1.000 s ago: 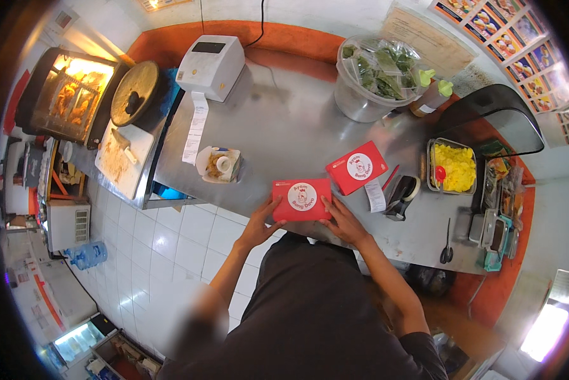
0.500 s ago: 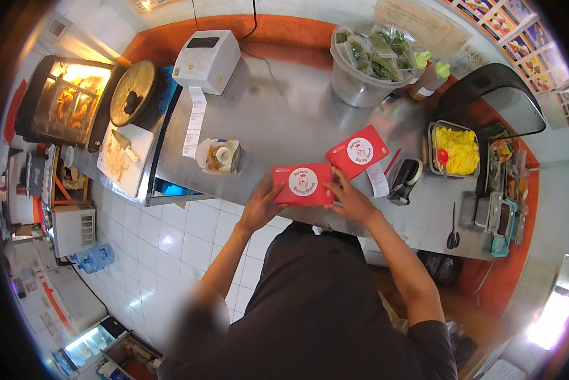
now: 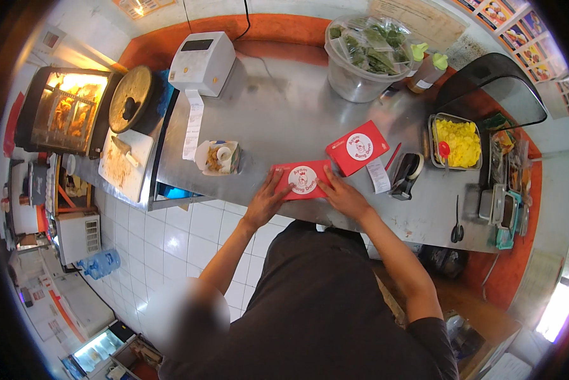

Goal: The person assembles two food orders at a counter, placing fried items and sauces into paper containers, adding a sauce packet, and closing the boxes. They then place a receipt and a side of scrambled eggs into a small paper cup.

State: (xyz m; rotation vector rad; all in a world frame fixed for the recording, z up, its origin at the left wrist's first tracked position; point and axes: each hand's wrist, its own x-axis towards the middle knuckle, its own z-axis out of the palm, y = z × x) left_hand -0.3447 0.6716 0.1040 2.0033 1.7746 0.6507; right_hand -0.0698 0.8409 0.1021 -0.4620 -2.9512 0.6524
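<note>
Red box (image 3: 302, 179) under both hands' fingers (image 3: 273, 185)

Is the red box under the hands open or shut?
Shut. The red box lies flat on the counter, lid down, round label up, with the left hand and right hand pressing its edges.

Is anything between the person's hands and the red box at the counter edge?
Nothing visible. The left hand and right hand both rest directly on the red box, one at each end. The second red box and the receipt slip lie beyond it, apart from the hands.
</note>
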